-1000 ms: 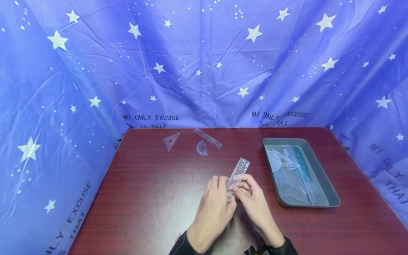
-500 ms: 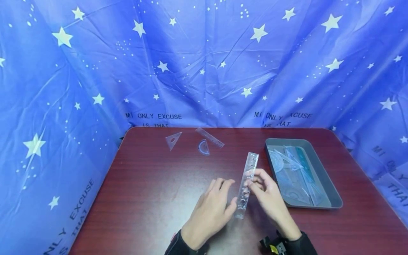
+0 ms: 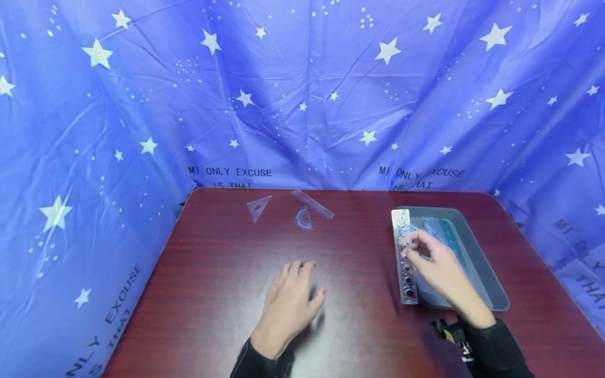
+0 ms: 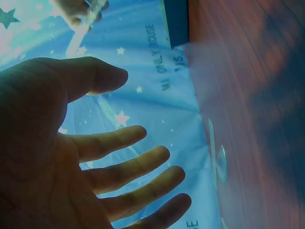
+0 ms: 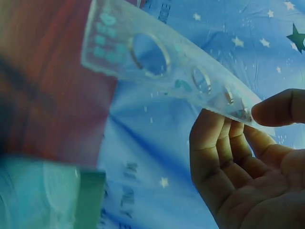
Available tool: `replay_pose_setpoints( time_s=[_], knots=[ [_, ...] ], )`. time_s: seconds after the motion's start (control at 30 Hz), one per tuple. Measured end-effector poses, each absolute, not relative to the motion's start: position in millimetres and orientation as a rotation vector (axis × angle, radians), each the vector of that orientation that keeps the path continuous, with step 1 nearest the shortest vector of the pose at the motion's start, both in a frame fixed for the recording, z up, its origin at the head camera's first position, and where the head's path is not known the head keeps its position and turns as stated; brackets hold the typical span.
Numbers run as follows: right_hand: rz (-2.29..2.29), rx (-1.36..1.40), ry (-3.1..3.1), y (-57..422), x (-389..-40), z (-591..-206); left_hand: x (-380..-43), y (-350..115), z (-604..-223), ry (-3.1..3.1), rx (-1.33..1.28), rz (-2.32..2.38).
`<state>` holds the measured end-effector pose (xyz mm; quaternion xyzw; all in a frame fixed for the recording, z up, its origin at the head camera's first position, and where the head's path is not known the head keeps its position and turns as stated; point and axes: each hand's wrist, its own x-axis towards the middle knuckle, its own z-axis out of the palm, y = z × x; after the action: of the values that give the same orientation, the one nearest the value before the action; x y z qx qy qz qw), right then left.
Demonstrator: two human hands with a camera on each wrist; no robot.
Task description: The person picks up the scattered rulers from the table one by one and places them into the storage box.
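Note:
My right hand (image 3: 437, 265) pinches a clear plastic stencil ruler (image 3: 404, 262) with round holes along it. In the head view the ruler overlaps the left rim of the grey tray (image 3: 493, 283). Seen in the right wrist view, the ruler (image 5: 183, 74) slants away from the thumb and fingertips, its large hole toward the far end. My left hand (image 3: 288, 304) hovers over the front middle of the table, fingers spread and holding nothing; the left wrist view shows its palm (image 4: 43, 157) and separated fingers.
Inside the tray lie several clear rulers and a green one (image 3: 451, 236). Toward the back of the dark red table (image 3: 227, 262) are a set square (image 3: 252, 211), a small protractor (image 3: 302, 219) and a short ruler (image 3: 314, 205). A starry blue curtain (image 3: 302, 147) hangs behind.
Both hands were together at the ruler; the left hand has let go and drawn back left. The right hand has carried the ruler rightward to the tray's left side.

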<state>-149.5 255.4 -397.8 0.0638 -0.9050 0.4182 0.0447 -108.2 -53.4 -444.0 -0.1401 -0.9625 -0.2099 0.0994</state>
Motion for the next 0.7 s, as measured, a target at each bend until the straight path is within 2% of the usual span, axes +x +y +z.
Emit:
replay_pose_setpoints(
  time_s=[0.3,0.7],
  knots=[
    [1.012,0.147,-2.879,302.6,-180.0,-385.3,-107.8,-63.0,-445.0,-2.860,-0.340,-0.710],
    [1.147,0.078,-3.106,353.5,-249.1,-397.1,-105.9,-59.8,-446.7,-2.883,-0.327,-0.754]
  ],
)
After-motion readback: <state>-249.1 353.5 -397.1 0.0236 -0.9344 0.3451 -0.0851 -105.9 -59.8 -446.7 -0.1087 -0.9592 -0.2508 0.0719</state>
